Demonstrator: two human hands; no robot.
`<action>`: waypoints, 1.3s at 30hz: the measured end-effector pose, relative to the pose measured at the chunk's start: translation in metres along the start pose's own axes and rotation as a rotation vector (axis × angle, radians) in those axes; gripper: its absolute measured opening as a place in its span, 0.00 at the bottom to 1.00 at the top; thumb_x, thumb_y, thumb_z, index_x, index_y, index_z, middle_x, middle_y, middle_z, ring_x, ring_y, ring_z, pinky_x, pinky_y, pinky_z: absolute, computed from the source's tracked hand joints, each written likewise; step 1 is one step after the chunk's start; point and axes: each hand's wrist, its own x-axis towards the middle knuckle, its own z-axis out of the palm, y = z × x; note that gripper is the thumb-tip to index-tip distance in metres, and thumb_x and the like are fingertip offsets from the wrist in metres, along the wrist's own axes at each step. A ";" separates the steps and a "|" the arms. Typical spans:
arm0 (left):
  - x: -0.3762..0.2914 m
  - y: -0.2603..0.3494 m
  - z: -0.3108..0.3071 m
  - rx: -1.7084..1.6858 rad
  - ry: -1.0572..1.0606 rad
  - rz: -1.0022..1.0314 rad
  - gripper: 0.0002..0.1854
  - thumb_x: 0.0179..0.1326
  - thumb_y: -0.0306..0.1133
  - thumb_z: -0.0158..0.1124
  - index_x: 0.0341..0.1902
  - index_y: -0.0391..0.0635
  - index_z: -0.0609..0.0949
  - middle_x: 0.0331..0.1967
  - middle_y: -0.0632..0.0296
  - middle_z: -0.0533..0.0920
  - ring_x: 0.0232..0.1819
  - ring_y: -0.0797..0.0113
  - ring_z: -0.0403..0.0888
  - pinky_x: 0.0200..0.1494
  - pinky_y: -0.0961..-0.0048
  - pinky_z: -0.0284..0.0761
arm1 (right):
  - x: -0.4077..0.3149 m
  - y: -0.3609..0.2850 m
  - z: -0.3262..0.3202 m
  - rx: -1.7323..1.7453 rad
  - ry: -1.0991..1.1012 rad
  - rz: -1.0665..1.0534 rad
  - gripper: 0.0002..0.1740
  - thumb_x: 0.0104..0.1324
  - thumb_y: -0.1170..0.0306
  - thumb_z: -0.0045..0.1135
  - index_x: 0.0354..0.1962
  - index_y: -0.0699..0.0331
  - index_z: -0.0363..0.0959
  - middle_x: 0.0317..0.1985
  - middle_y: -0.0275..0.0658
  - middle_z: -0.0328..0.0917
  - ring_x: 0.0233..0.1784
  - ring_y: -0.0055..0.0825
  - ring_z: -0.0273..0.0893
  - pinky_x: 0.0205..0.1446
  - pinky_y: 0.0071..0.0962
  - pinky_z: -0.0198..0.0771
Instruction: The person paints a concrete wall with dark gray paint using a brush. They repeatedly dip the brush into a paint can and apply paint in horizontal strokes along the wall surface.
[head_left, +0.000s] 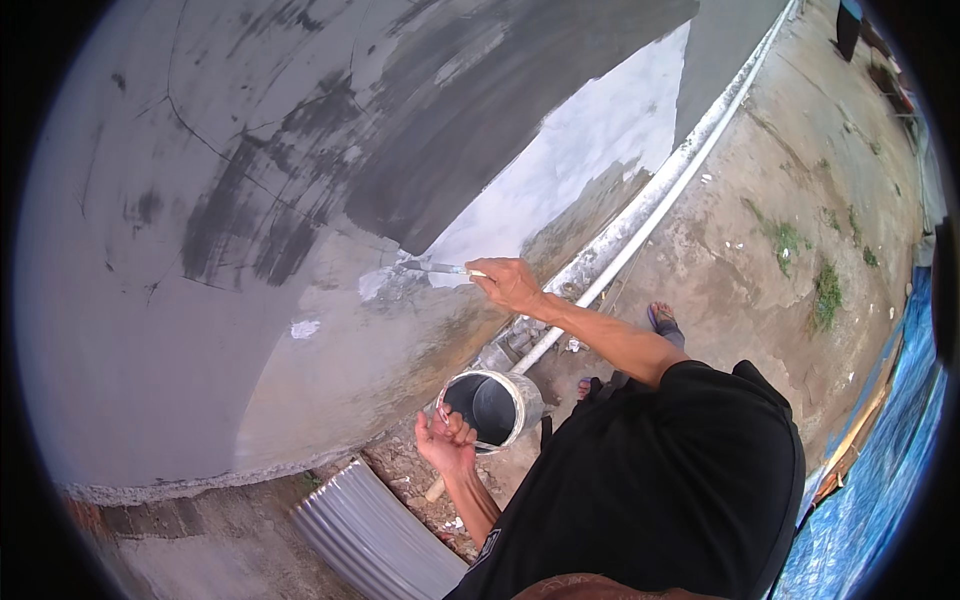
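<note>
My right hand (511, 285) grips the handle of a flat paintbrush (442, 268), its grey-coated bristles against the wall (300, 390). Around the bristle tip, dark grey paint meets a white patch (517, 195) and rough lighter smears. Lower down, my left hand (448, 444) is closed around the handle of a paint bucket (531, 401), palm turned up. Dark grey paint shows inside the bucket, whose rim is splashed with pale paint. A wide band of dark grey (442, 142) covers the wall above the brush.
A white pipe (637, 238) runs along the wall's base. Corrugated sheeting (379, 532) lies below the left arm, beside rubble (405, 480). My sandalled foot (661, 313) stands on bare ground (750, 225) with weeds (826, 296). A blue tarpaulin (885, 465) lines the right side.
</note>
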 end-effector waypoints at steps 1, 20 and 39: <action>0.001 0.000 0.001 0.011 0.030 -0.002 0.26 0.70 0.61 0.50 0.38 0.47 0.75 0.15 0.74 0.59 0.14 0.79 0.47 0.19 0.77 0.44 | 0.012 0.016 -0.015 -0.035 0.006 -0.018 0.13 0.62 0.72 0.67 0.45 0.64 0.82 0.30 0.47 0.85 0.28 0.40 0.84 0.31 0.35 0.76; 0.027 -0.022 0.049 0.174 0.094 -0.054 0.29 0.62 0.64 0.52 0.32 0.45 0.73 0.14 0.73 0.60 0.15 0.76 0.51 0.21 0.75 0.47 | 0.093 0.133 -0.144 -0.351 0.708 0.342 0.12 0.65 0.72 0.64 0.47 0.64 0.80 0.22 0.50 0.77 0.22 0.44 0.79 0.27 0.38 0.70; 0.022 -0.060 0.104 0.094 0.175 -0.050 0.30 0.59 0.67 0.53 0.29 0.48 0.71 0.14 0.73 0.59 0.14 0.76 0.51 0.20 0.76 0.48 | 0.123 0.192 -0.283 -0.276 0.277 0.306 0.10 0.63 0.68 0.68 0.42 0.60 0.85 0.25 0.41 0.83 0.22 0.30 0.76 0.30 0.31 0.70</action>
